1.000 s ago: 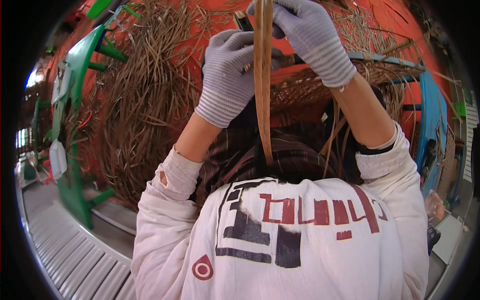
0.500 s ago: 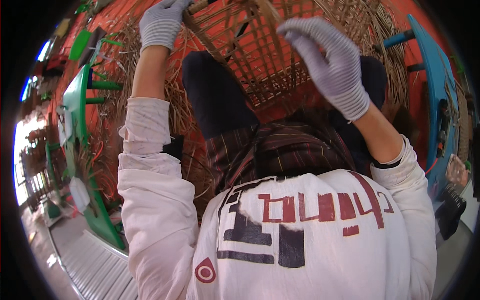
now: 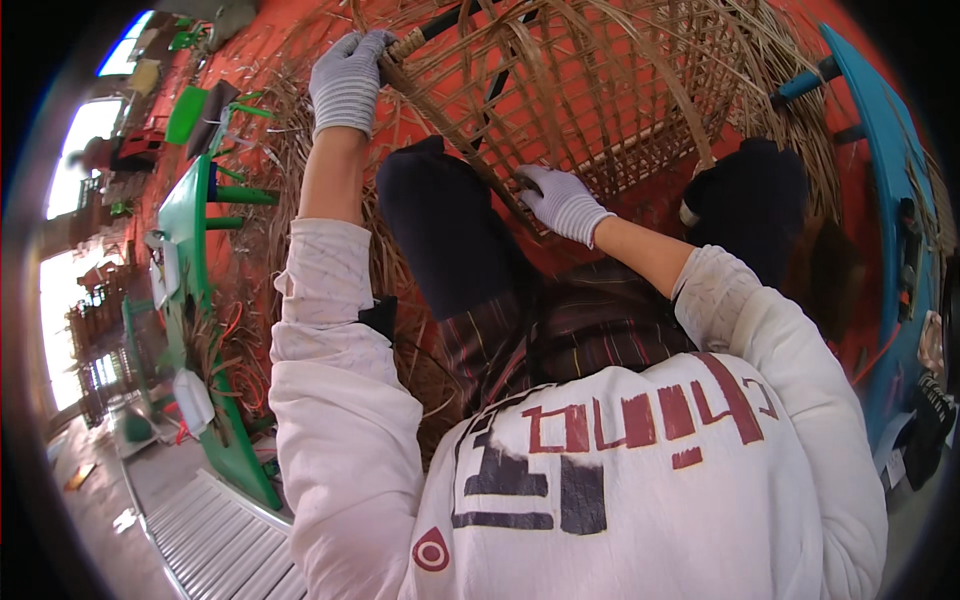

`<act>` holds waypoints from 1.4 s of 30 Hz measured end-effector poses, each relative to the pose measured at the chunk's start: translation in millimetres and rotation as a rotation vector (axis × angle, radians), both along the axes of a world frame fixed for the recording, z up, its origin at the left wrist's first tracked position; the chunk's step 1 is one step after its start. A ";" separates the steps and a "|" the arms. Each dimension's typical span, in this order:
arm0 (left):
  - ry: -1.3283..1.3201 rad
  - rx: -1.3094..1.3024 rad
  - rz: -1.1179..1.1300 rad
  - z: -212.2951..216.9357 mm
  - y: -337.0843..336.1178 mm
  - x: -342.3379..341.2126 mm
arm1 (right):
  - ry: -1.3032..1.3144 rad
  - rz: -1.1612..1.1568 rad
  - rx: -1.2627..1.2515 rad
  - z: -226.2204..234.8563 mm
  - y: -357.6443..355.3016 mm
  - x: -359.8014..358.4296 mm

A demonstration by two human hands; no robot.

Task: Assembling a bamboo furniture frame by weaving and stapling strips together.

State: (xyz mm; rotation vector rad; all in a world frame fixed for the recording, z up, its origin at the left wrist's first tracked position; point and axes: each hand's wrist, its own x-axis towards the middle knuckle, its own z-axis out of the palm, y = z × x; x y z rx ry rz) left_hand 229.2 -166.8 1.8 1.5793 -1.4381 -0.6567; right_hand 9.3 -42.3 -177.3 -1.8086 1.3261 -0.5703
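Head view: my gloved left hand [image 3: 348, 88] is clamped on the near-left corner of a woven lattice panel [image 3: 580, 115], which spreads ahead and right of that grip. My right hand [image 3: 566, 205] touches its near edge; whether those fingers are closed, I cannot tell. Judgement: anchor the corner firmly, pressing the edge lightly to spare the strips.

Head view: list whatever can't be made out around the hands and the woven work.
Brown openwork of woven flat strips: head view, far part cut off by the top edge.
Left hand in a grey striped glove: head view, palm side hidden by its own back.
Right hand in a grey striped glove: head view, palm likewise hidden by its back.
Small dark items on the flat blue bench: head view, too small to identify.
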 end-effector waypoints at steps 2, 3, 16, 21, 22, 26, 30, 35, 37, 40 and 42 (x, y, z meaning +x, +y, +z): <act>0.110 -0.020 -0.011 -3.7 -7.2 0.8 | -0.015 0.002 0.041 0.2 -2.3 2.8; 0.109 -0.020 -0.012 -5.9 -10.9 1.5 | -0.063 -0.018 -0.003 1.3 -3.1 5.2; 0.144 -0.022 0.010 -13.5 -33.7 15.4 | -0.137 -0.195 -0.094 36.3 -37.9 72.6; 0.160 -0.041 0.001 -18.2 -33.2 17.2 | -0.119 -0.247 -0.090 31.8 -43.4 73.9; 0.204 -0.039 -0.010 -18.7 -33.5 16.7 | -0.150 -0.268 -0.078 30.8 -44.8 74.0; 0.216 0.009 -0.004 -18.8 -31.3 14.1 | -0.091 -0.190 -0.086 33.9 -49.3 71.9; 0.258 -0.008 -0.001 -17.4 -23.4 10.8 | -0.081 -0.113 -0.061 50.6 -47.8 61.9; 0.278 0.024 -0.022 -16.0 -16.1 8.2 | -0.256 -0.213 -0.235 70.9 -43.4 63.3; 0.268 0.010 -0.018 -15.6 -14.4 6.6 | -0.228 -0.191 -0.247 75.7 -43.7 70.2; 0.280 0.006 0.003 -12.7 -10.9 3.4 | -0.191 -0.172 -0.162 81.3 -43.1 75.4; 0.289 0.008 0.019 -9.6 -7.8 1.2 | -0.172 -0.121 -0.183 85.6 -42.8 73.3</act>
